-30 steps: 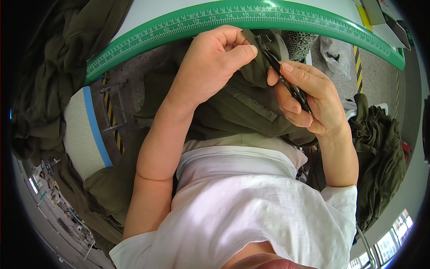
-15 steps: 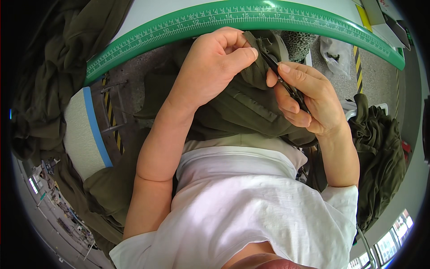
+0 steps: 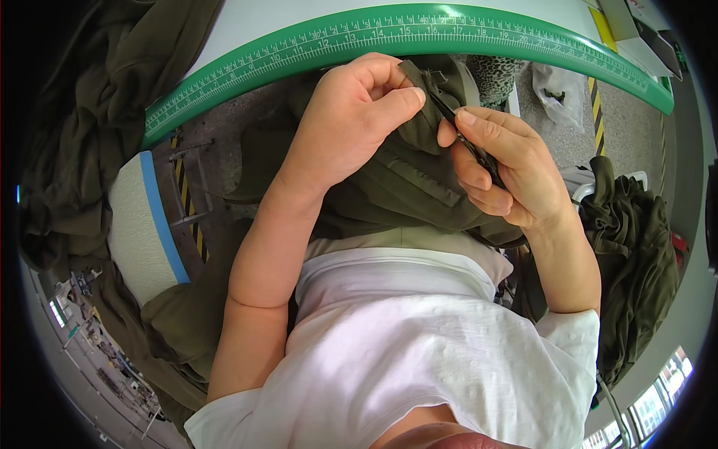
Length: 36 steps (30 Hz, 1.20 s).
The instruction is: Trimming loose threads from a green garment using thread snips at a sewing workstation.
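Observation:
My left hand point(image 3: 359, 112) pinches the edge of a dark olive-green garment point(image 3: 407, 176) that lies over my lap. Between the thumb and fingers of my right hand point(image 3: 508, 161) is a slim, black pair of thread snips point(image 3: 479, 153). The narrow tip points up and left, close against the pinched cloth edge, where loose thread ends show. Whether the blades touch the cloth or a thread cannot be made out. The garment's lower folds spread beneath both hands.
A white table with a green, ruler-marked edge point(image 3: 419, 34) curves just beyond my hands. Dark green cloth point(image 3: 82, 135) hangs at the left, beside a white, blue-edged board point(image 3: 142, 224). More bunched green cloth point(image 3: 628, 262) sits at the right. A clear plastic bag point(image 3: 559, 97) is beyond it.
My right hand and the thread snips have shifted slightly left, nearer my left hand. The pinched cloth edge has moved a little left and down in view.

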### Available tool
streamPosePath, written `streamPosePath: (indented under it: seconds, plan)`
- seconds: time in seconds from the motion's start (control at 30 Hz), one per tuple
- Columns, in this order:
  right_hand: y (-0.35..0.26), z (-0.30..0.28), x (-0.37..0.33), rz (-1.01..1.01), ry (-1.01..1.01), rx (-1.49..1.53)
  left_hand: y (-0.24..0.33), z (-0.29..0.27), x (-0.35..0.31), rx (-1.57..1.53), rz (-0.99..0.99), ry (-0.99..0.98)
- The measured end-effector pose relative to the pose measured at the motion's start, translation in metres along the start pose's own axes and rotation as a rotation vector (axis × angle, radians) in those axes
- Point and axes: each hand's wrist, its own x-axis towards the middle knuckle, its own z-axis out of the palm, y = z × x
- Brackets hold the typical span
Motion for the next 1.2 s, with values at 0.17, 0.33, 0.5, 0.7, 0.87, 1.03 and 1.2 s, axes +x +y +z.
streamPosePath:
  seconds: [0.17, 0.33, 0.5, 0.7, 0.87, 1.03, 1.2]
  plan:
    - [0.002, 0.0, 0.001, -0.002, 0.006, -0.011, 0.0, 0.0, 0.0, 0.018, 0.014, 0.005]
    - [0.004, 0.001, 0.001, -0.009, -0.009, 0.021, 0.0, 0.0, 0.0, 0.041, 0.016, 0.005]
    - [0.004, 0.003, 0.0, -0.014, 0.007, 0.016, 0.0, -0.002, 0.0, 0.024, 0.003, -0.004]
    - [-0.005, -0.015, 0.001, 0.003, -0.117, -0.095, 0.001, -0.001, 0.0, -0.017, -0.04, -0.001]
    - [0.005, -0.003, 0.021, -0.669, 0.323, -0.822, -0.002, 0.002, 0.0, 0.041, 0.02, -0.001]
    - [0.005, -0.003, 0.032, -0.692, 0.323, -0.903, -0.004, 0.005, -0.001, 0.102, 0.104, 0.048]
    - [0.003, 0.0, 0.032, -0.667, 0.312, -0.942, -0.002, 0.006, -0.003, 0.026, 0.028, 0.082]
